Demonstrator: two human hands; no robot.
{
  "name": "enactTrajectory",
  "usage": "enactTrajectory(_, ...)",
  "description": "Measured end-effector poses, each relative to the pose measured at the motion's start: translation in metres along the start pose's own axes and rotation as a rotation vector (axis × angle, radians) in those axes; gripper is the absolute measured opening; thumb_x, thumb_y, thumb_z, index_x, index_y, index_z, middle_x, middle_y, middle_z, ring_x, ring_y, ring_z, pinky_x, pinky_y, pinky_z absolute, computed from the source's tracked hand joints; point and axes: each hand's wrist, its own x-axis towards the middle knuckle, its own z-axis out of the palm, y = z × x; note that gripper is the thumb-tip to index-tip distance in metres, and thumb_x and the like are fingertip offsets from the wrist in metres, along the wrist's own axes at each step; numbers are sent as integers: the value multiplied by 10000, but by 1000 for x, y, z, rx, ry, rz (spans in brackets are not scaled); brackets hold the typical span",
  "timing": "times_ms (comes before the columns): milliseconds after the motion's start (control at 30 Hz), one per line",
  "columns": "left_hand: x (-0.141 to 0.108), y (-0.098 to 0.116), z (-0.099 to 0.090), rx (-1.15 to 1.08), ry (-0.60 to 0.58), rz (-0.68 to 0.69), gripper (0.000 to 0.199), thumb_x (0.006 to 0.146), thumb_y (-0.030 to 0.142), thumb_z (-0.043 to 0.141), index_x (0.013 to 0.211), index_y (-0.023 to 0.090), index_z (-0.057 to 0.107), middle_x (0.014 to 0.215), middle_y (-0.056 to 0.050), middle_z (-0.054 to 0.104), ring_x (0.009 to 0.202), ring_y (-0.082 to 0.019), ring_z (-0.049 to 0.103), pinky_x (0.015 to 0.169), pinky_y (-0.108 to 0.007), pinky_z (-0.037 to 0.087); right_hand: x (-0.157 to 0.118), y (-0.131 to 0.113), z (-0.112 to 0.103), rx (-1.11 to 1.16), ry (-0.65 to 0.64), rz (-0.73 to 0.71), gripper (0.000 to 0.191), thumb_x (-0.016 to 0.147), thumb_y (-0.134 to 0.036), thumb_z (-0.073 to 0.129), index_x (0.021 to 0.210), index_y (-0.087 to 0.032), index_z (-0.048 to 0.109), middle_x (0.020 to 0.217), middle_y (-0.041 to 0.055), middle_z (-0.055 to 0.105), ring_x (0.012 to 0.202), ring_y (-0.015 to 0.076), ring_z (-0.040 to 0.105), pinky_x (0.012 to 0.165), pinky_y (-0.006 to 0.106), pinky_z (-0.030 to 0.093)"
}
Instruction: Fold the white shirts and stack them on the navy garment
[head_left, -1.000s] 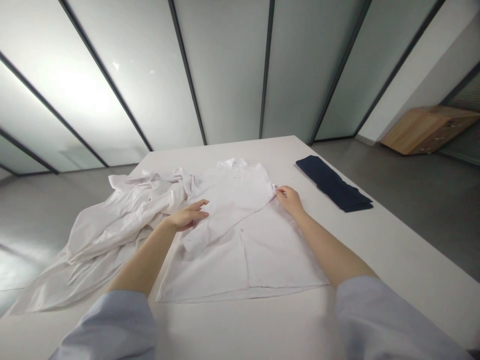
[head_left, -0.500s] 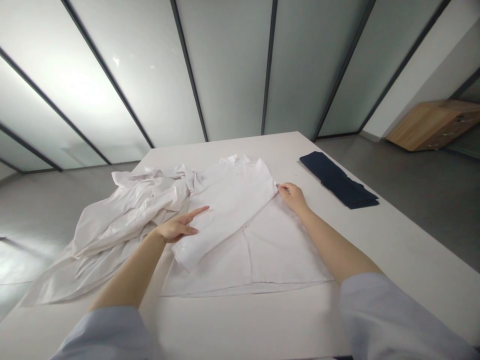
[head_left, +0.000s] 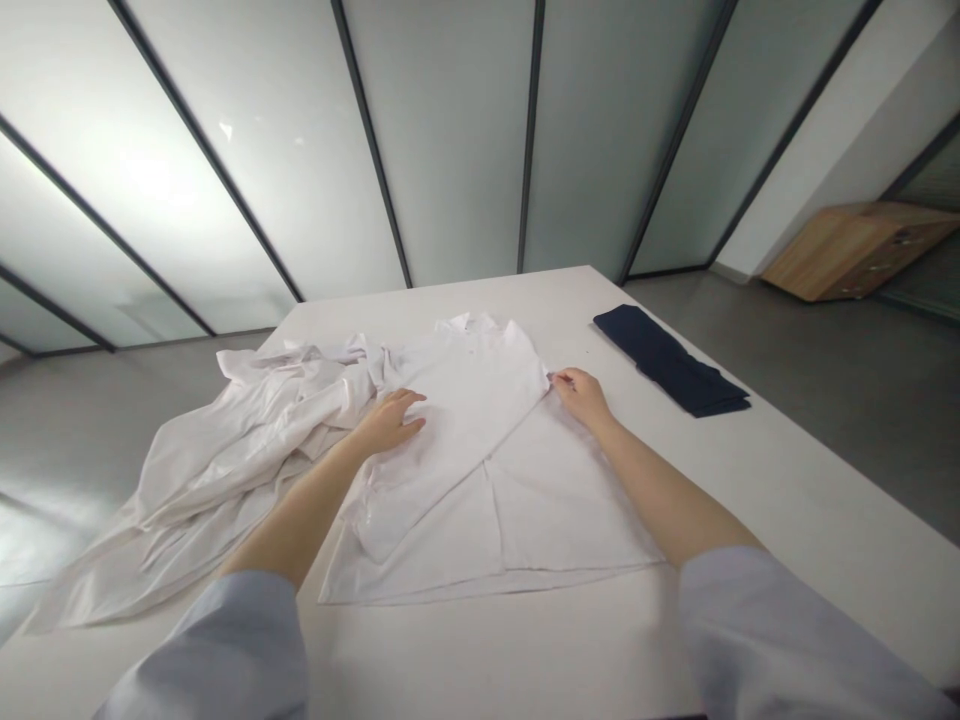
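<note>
A white collared shirt (head_left: 480, 400) lies spread on the table, its collar toward the far edge and its hem toward me. One sleeve crosses the front on a slant. Over the left part of the shirt is my left hand (head_left: 391, 420), fingers apart and holding nothing; whether it touches the cloth I cannot tell. At the shirt's right edge, my right hand (head_left: 579, 393) pinches the end of the slanting sleeve between thumb and fingers. A heap of crumpled white cloth (head_left: 255, 430) lies close beside the shirt on the left.
A folded dark navy cloth (head_left: 671, 360) rests near the right edge of the white table (head_left: 480, 655). Frosted glass panels (head_left: 457, 140) stand behind the table. A wooden cabinet (head_left: 832, 250) is on the floor at the far right.
My left hand has moved farther up and to the right over the shirt, its pointing fingers now more curved. My right hand keeps its pinch at the same edge. The view has shifted slightly.
</note>
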Motion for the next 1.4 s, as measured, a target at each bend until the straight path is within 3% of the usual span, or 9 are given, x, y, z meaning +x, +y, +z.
enactTrajectory(167, 43, 12, 31, 69, -27, -64, 520, 865, 402, 497, 1327, 161, 499, 1433, -139, 467, 1326, -260, 428, 1116, -415, 322, -1, -2, -1, -1, -1, 15, 224, 829, -292, 481, 800, -189, 678, 905, 68, 717, 864, 201, 621, 815, 304, 460)
enactTrajectory(367, 50, 18, 56, 148, -37, -198, 551, 931, 472, 403, 1397, 181, 440, 1527, -127, 362, 1404, -275, 325, 1144, -419, 257, -1, 1, -1, 8, 15, 2, 221, 842, -287, 464, 828, -201, 667, 931, 66, 692, 891, 200, 612, 826, 311, 467)
enactTrajectory(600, 46, 22, 57, 195, -53, -196, 583, 951, 484, 343, 1440, 170, 394, 1545, -136, 326, 1419, -293, 292, 1143, -425, 244, -2, 6, 3, -118, 55, -102, 305, 835, -246, 477, 1077, -171, 649, 1100, 123, 633, 1043, 238, 577, 932, 357, 439)
enactTrajectory(700, 46, 24, 58, 208, -69, -201, 593, 954, 481, 328, 1451, 161, 376, 1554, -146, 305, 1430, -301, 269, 1144, -445, 234, -6, 1, 7, -256, -8, -130, 380, 877, -274, 471, 1219, -159, 590, 1226, 143, 601, 1116, 256, 547, 965, 377, 409)
enactTrajectory(933, 40, 29, 58, 255, -50, -174, 587, 939, 503, 316, 1440, 207, 392, 1537, -134, 343, 1388, -324, 334, 1091, -487, 294, -13, -20, -4, -636, -230, -170, 338, 944, -400, 434, 1059, -200, 681, 1132, 135, 655, 1056, 274, 569, 904, 379, 389)
enactTrajectory(1033, 38, 28, 52, 229, -49, -136, 588, 907, 547, 372, 1395, 225, 443, 1480, -130, 421, 1315, -334, 410, 1047, -492, 337, -1, -23, -12, -675, -254, -146, 400, 963, -405, 371, 893, -198, 707, 1008, 130, 695, 976, 259, 612, 872, 374, 393)
enactTrajectory(1133, 36, 25, 51, 163, -23, -106, 581, 891, 559, 409, 1366, 229, 466, 1458, -124, 434, 1318, -322, 396, 1090, -494, 287, 22, -21, -13, -648, -216, -48, 335, 928, -379, 420, 898, -209, 706, 964, 110, 718, 914, 239, 639, 799, 334, 418)
enactTrajectory(1267, 35, 22, 56, 113, -2, -99, 572, 903, 548, 404, 1378, 231, 447, 1491, -117, 396, 1374, -300, 331, 1145, -501, 205, 59, -17, 0, -542, -144, 121, 304, 884, -371, 456, 948, -207, 704, 1000, 102, 721, 912, 231, 653, 730, 298, 448)
enactTrajectory(1400, 34, 22, 57, 107, -13, -99, 587, 908, 548, 397, 1384, 208, 449, 1502, -132, 384, 1395, -302, 310, 1151, -500, 204, 82, -22, 22, -516, -229, 226, 373, 913, -412, 407, 919, -190, 706, 965, 145, 714, 917, 265, 660, 738, 337, 477)
